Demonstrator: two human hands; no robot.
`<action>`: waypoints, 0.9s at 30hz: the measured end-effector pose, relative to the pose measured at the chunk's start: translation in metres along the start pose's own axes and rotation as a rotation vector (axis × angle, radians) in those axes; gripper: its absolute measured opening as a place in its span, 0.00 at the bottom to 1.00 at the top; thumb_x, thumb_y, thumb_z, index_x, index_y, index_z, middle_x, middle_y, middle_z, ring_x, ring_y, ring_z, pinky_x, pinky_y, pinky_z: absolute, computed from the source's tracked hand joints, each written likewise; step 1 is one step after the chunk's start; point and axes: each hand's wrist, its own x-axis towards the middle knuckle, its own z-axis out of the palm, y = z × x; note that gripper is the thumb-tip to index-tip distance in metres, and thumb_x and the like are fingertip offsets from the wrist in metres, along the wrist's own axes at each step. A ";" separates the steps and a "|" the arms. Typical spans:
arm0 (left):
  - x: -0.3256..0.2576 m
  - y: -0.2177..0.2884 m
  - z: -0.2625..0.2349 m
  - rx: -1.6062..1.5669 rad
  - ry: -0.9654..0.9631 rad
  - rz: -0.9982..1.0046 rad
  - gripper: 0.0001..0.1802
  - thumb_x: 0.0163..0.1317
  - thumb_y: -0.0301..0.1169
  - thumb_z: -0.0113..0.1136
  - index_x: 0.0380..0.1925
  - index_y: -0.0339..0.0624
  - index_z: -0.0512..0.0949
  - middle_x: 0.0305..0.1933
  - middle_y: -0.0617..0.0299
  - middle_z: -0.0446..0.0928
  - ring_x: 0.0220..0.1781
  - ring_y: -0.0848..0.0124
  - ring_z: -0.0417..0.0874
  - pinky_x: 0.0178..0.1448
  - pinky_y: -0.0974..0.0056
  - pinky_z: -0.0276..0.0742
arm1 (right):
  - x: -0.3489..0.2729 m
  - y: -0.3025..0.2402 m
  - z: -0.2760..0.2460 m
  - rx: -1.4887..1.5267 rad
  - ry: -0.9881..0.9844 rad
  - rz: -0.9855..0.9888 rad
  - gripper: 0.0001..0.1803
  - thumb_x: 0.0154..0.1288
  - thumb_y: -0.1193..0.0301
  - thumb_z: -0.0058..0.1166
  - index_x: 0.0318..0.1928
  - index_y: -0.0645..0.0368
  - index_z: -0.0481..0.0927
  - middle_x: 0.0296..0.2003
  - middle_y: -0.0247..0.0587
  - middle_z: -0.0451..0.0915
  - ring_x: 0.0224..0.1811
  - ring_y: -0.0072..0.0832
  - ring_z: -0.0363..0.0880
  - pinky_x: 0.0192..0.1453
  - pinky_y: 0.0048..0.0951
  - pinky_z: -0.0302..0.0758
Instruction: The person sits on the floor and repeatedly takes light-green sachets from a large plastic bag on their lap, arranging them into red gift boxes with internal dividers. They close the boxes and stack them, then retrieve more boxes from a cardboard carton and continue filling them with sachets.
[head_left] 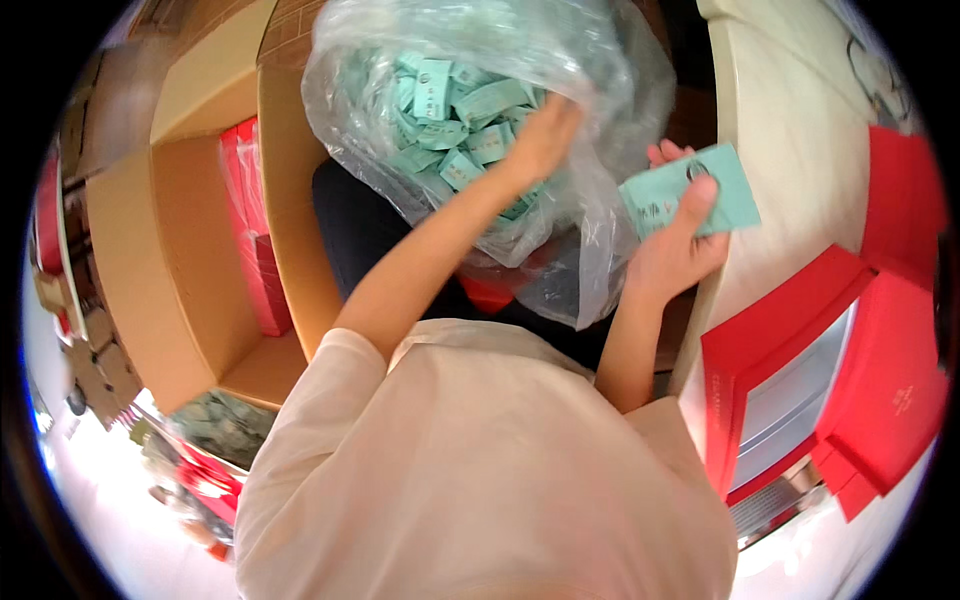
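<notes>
A large clear plastic bag (600, 240) stands open in front of me, filled with many small light green sachets (434, 90). My left hand (548, 140) reaches into its right side, by the sachets. Its fingers are blurred and partly behind the plastic, so I cannot make out a grip. Right of the bag, my right hand (683, 245) grips a light green packet (735, 190), thumb across its printed face and fingers behind. Whether that packet is a single one or a thin stack is unclear.
An open cardboard box (190, 270) with red packages (268, 285) inside stands at my left. Along the right runs a pale tabletop (790, 130), bearing an open red gift box (725, 400) with a light inside. A bag of greenish items (225, 425) sits at the lower left.
</notes>
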 end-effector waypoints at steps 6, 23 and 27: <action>-0.058 -0.047 0.044 -0.253 -0.444 0.093 0.35 0.66 0.45 0.48 0.67 0.38 0.56 0.64 0.41 0.64 0.66 0.48 0.65 0.66 0.52 0.62 | -0.047 -0.022 0.014 -0.142 -0.177 0.069 0.20 0.72 0.62 0.46 0.49 0.71 0.72 0.45 0.48 0.77 0.46 0.31 0.77 0.52 0.33 0.75; -0.151 -0.045 -0.111 -0.389 0.524 -0.029 0.32 0.60 0.30 0.63 0.59 0.38 0.56 0.53 0.56 0.70 0.60 0.64 0.71 0.65 0.59 0.64 | -0.121 0.156 0.045 -0.724 -0.899 0.400 0.14 0.62 0.68 0.55 0.45 0.60 0.72 0.42 0.45 0.77 0.44 0.40 0.76 0.48 0.40 0.72; -0.149 -0.048 -0.135 -0.578 0.614 -0.225 0.28 0.64 0.38 0.58 0.59 0.39 0.59 0.41 0.62 0.72 0.41 0.72 0.75 0.50 0.65 0.70 | -0.100 0.186 0.049 -1.161 -0.828 0.067 0.22 0.57 0.67 0.59 0.49 0.63 0.70 0.42 0.54 0.79 0.47 0.50 0.75 0.51 0.45 0.69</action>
